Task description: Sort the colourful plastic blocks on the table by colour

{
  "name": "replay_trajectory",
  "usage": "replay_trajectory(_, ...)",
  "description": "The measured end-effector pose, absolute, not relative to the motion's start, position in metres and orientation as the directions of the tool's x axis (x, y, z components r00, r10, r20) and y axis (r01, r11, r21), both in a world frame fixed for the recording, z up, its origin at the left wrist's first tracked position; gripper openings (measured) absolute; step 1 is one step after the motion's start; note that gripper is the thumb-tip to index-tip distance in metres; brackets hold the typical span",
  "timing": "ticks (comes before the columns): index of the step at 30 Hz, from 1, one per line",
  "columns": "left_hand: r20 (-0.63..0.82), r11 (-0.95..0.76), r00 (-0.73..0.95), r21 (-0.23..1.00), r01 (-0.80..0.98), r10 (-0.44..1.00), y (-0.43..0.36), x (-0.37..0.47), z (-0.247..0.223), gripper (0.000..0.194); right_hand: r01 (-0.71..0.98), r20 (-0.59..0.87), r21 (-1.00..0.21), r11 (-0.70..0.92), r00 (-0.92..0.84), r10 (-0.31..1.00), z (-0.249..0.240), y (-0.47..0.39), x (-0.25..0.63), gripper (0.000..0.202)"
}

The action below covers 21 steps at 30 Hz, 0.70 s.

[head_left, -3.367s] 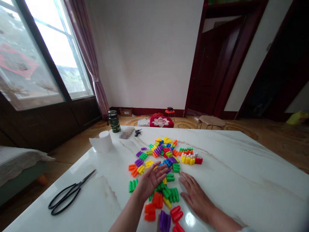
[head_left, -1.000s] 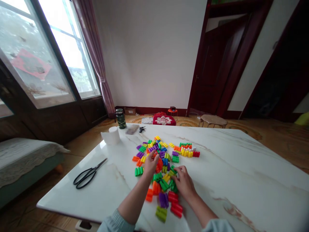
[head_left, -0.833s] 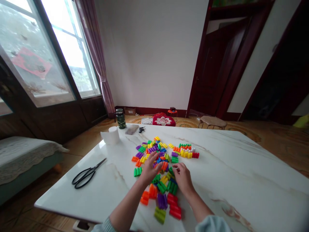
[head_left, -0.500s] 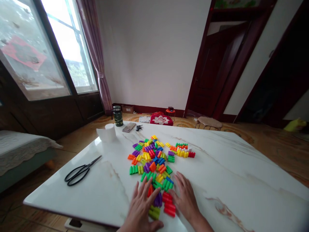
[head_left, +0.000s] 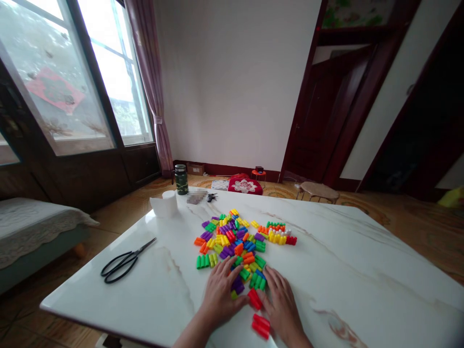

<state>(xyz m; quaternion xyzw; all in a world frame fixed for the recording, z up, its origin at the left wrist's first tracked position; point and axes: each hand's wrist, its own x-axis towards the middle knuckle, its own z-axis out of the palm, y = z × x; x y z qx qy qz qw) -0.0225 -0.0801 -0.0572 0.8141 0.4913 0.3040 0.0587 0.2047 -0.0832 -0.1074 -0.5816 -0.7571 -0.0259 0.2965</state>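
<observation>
A loose pile of colourful plastic building blocks [head_left: 230, 237] lies on the marble-patterned table. My left hand [head_left: 222, 290] rests over the near left edge of the pile, fingers stretched out, partly hiding purple and yellow-green blocks. On the pile's near right side is my right hand [head_left: 282, 298], also open, its fingers beside a green block [head_left: 257, 281]. A red block [head_left: 254, 299] lies between my two thumbs, close to both; whether they press on it I cannot tell. Nearer to me, a second red block [head_left: 261, 326] lies apart, left of my right wrist.
Black-handled scissors [head_left: 123, 263] lie on the left of the table [head_left: 344, 251]. Farther back are a paper roll [head_left: 165, 205], a camouflage bottle [head_left: 181, 180], a blurred flat object [head_left: 196, 196] and keys [head_left: 212, 197]. Joined block rows [head_left: 277, 234] lie right of the pile.
My left hand has moved forward over the near blocks, covering more of them. The two red blocks, close together before, are now apart. The view has shifted slightly.
</observation>
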Motion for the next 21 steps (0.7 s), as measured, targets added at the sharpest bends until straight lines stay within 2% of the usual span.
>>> replay_trajectory(3,0.445,-0.501,0.328,0.359,0.787,0.833,-0.0802,-0.0219,-0.0574,0.068,0.886,0.478,-0.326,0.329,-0.145,0.866,-0.1074,-0.0826,0.2058,0.048)
replay_trajectory(17,0.421,-0.468,0.301,0.381,0.798,0.856,-0.0803,-0.0186,-0.0526,0.066,0.853,0.517,-0.384,0.353,-0.118,0.848,-0.1091,-0.0809,0.2059,0.045)
replay_trajectory(21,0.425,-0.466,0.297,0.378,0.8,0.855,-0.0796,-0.0178,-0.0522,0.065,0.83,0.522,-0.408,0.381,-0.13,0.843,-0.1026,-0.0836,0.2073,0.054)
